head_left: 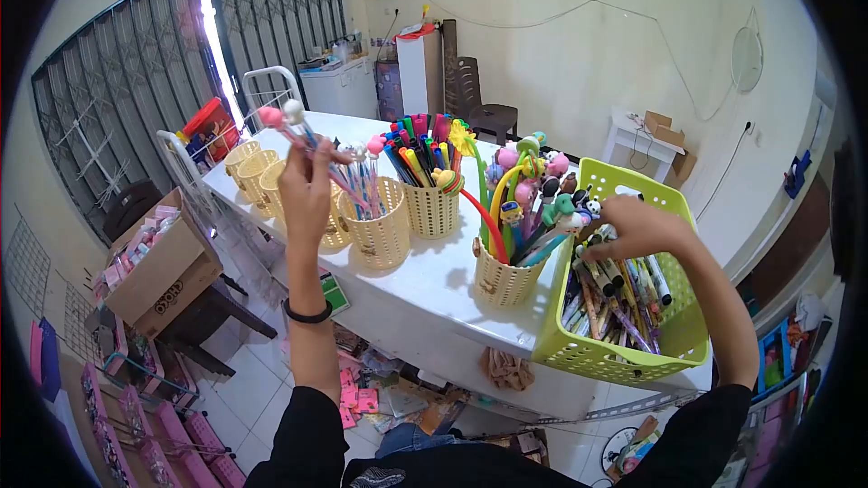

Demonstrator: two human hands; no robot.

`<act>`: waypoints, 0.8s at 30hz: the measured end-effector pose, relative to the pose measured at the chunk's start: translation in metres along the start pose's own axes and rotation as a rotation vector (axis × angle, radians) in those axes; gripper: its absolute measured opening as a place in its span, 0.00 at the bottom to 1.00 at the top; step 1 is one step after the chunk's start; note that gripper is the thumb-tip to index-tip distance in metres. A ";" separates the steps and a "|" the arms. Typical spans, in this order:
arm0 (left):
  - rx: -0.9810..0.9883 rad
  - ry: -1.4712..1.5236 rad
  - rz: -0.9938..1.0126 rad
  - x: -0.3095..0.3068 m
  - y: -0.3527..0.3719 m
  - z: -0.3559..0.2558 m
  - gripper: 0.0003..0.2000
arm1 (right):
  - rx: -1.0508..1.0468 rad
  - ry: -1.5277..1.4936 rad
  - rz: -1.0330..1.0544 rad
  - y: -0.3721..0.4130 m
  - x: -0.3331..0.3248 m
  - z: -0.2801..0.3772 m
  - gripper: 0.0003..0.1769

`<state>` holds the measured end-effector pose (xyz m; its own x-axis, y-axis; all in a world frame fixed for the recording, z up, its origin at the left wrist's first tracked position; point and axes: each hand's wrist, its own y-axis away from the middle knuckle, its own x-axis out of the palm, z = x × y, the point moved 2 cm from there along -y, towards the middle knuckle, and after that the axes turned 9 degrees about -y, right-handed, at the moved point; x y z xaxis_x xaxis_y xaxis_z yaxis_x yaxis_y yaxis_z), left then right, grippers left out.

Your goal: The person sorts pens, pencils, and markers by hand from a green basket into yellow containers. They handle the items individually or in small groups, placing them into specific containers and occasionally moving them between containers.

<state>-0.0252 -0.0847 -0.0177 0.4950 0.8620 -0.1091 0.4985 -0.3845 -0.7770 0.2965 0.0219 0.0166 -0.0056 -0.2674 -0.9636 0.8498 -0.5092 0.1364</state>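
Note:
My left hand (307, 194) is raised at the row of cream baskets, its fingers closed around a few pens (298, 133) with pink and white toppers. Just beside it, a cream basket (378, 233) holds similar topper pens. My right hand (649, 230) reaches over the green basket (624, 359), fingers curled among the pens there; what they grip, if anything, is hidden. Many pens (624, 298) lie in that green basket. To its left, another cream basket (509, 280) is packed with animal-topper pens (551, 194), including a panda topper close to my right fingertips.
A cream basket (432, 212) of coloured markers stands mid-table. Several more cream baskets (258, 176) line the white table's (434, 285) left end. An open cardboard box (172, 271) is at left, and pink packets (362, 398) lie on the floor below.

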 end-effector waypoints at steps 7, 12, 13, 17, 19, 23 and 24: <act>-0.024 -0.533 0.153 0.015 0.010 0.018 0.16 | 0.119 -0.031 -0.088 -0.011 0.037 -0.022 0.21; -0.007 -0.487 -0.054 0.017 0.017 0.000 0.26 | 0.133 -0.113 -0.174 -0.010 0.031 -0.022 0.19; 0.062 -0.508 -0.089 0.017 0.019 0.001 0.27 | 0.178 -0.194 -0.188 -0.007 0.023 -0.018 0.19; 0.146 -0.607 0.009 0.016 0.026 0.008 0.27 | 0.181 -0.418 -0.337 0.007 -0.006 -0.026 0.19; 0.261 -0.693 -0.072 0.012 0.024 0.008 0.25 | 0.163 -0.478 -0.413 0.023 -0.020 -0.027 0.17; 0.373 -0.608 -0.343 0.003 0.031 -0.030 0.19 | -0.002 -0.636 -0.692 0.060 -0.054 -0.017 0.12; 0.387 -0.503 -0.378 0.003 0.037 -0.043 0.18 | -0.048 -0.662 -0.776 0.069 -0.063 -0.009 0.13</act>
<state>0.0255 -0.1106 -0.0202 -0.0932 0.9956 0.0105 0.2376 0.0325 -0.9708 0.3601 0.0110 0.0843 -0.8416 -0.2839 -0.4595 0.5079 -0.7054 -0.4944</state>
